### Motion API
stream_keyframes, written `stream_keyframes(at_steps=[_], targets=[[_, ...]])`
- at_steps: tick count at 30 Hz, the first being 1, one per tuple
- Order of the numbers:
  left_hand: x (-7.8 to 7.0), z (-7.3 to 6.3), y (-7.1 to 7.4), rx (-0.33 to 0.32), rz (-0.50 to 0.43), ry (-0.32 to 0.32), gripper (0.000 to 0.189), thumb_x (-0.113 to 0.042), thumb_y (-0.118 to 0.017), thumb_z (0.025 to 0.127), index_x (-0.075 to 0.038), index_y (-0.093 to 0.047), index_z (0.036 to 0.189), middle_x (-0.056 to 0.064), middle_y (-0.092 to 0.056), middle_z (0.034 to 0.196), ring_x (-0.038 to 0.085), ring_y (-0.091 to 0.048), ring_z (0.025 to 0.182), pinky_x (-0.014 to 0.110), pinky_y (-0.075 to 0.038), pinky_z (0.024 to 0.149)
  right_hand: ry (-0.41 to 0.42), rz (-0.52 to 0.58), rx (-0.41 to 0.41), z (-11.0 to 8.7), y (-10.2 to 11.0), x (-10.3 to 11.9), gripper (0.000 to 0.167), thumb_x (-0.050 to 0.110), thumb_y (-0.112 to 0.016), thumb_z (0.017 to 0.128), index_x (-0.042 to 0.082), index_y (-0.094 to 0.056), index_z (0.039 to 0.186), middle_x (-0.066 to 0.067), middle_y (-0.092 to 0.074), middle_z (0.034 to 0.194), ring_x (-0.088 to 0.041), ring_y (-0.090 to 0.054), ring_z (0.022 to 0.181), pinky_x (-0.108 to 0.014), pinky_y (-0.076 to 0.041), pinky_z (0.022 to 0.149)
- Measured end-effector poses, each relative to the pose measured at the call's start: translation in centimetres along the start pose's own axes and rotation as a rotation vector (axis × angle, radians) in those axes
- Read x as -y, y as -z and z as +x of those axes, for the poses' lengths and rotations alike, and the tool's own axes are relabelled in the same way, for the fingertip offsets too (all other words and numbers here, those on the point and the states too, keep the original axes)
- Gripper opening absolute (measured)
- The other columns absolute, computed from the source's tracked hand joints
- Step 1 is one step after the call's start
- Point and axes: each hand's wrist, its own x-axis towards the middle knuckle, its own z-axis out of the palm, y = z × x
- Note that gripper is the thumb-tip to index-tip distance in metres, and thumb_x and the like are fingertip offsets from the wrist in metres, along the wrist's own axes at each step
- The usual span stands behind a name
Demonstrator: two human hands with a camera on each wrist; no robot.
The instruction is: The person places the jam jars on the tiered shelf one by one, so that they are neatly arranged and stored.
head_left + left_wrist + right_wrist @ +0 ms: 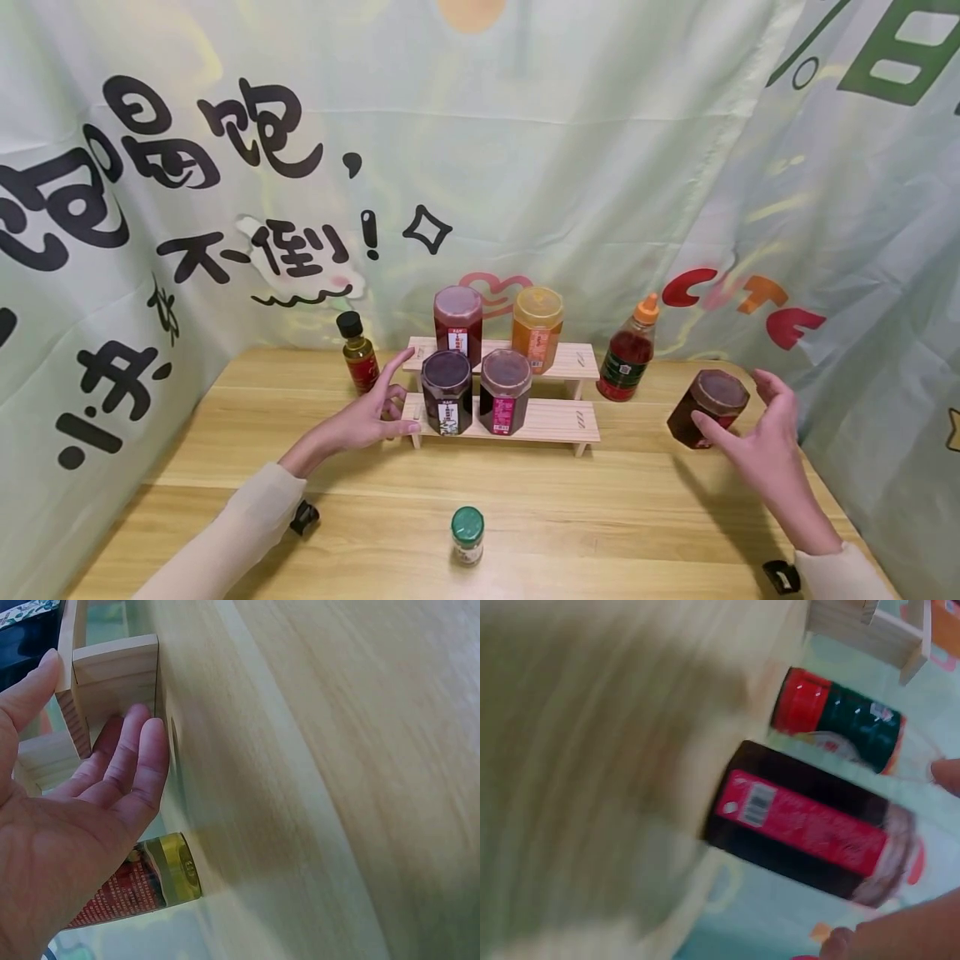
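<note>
My left hand point(363, 417) is at the left end of a two-step wooden rack point(551, 421), its fingers spread. In the left wrist view the thumb is at the shelf edge and the other fingers are beside a rack leg; contact is hard to tell. At the right, my right hand point(772, 450) is around a dark jar point(705, 408) with a pink label. Thumb and fingers stand apart from the jar in the right wrist view. Two dark jars, one black-lidded point(447, 392) and one pink-labelled point(506, 392), stand on the lower step.
On the upper step are a red jar point(458, 321) and an amber jar point(537, 329). A small black-capped bottle point(360, 354) stands left of the rack, a red sauce bottle point(626, 358) right of it. A green-capped shaker point(468, 533) is in front. Printed cloth point(600, 167) hangs behind.
</note>
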Motion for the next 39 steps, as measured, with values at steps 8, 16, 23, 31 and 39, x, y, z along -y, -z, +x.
stream_keyframes(at_steps=[8, 16, 23, 31, 39], targets=[[0.0, 0.1, 0.0, -0.001, 0.018, 0.005, 0.119, -0.008, -0.081, 0.101, -0.039, 0.007, 0.175, 0.022, -0.066, 0.107, 0.032, -0.065, 0.082, 0.041, -0.058, 0.061, -0.042, 0.081, 0.18, 1.2, 0.1, -2.9, 0.1, 0.001, -0.075, 0.099, -0.004, -0.001, 0.166, -0.037, -0.026, 0.155, -0.018, -0.047, 0.13, -0.014, -0.039, 0.103], [-0.1, -0.1, -0.1, -0.008, 0.005, 0.0, 0.118, -0.007, -0.081, 0.1, -0.038, 0.006, 0.175, 0.023, -0.064, 0.107, 0.029, -0.062, 0.079, 0.032, -0.054, 0.062, 0.02, 0.163, 0.199, 2.1, -0.2, -5.0, 0.091, -0.011, -0.075, 0.096, -0.006, -0.01, 0.16, -0.015, -0.046, 0.134, 0.013, -0.054, 0.102, -0.01, -0.052, 0.078], [0.1, 0.0, 0.0, -0.006, 0.015, 0.006, 0.118, -0.007, -0.08, 0.101, -0.039, 0.007, 0.175, 0.02, -0.067, 0.112, 0.032, -0.065, 0.083, 0.038, -0.058, 0.062, 0.098, 0.114, 0.198, 2.4, 0.0, -5.0, 0.095, -0.014, -0.08, 0.091, -0.005, -0.013, 0.158, -0.03, -0.043, 0.135, 0.013, -0.054, 0.099, -0.01, -0.052, 0.074], [-0.1, 0.1, 0.0, -0.015, 0.017, 0.01, 0.12, -0.008, -0.081, 0.1, -0.039, 0.007, 0.174, 0.019, -0.065, 0.107, 0.032, -0.064, 0.082, 0.036, -0.056, 0.06, 0.073, -0.024, 0.154, 2.1, 0.4, -4.2, 0.099, 0.005, -0.091, 0.089, 0.001, -0.022, 0.16, -0.03, -0.051, 0.13, 0.015, -0.053, 0.094, -0.007, -0.046, 0.073], [0.0, -0.1, 0.0, -0.017, 0.017, 0.001, 0.119, -0.009, -0.082, 0.1, -0.037, 0.006, 0.175, 0.02, -0.064, 0.109, 0.032, -0.064, 0.083, 0.036, -0.056, 0.059, 0.018, -0.014, 0.125, 0.8, 0.3, -2.5, 0.1, 0.009, -0.094, 0.087, 0.0, -0.024, 0.158, -0.03, -0.054, 0.131, 0.011, -0.053, 0.094, -0.007, -0.047, 0.073]])
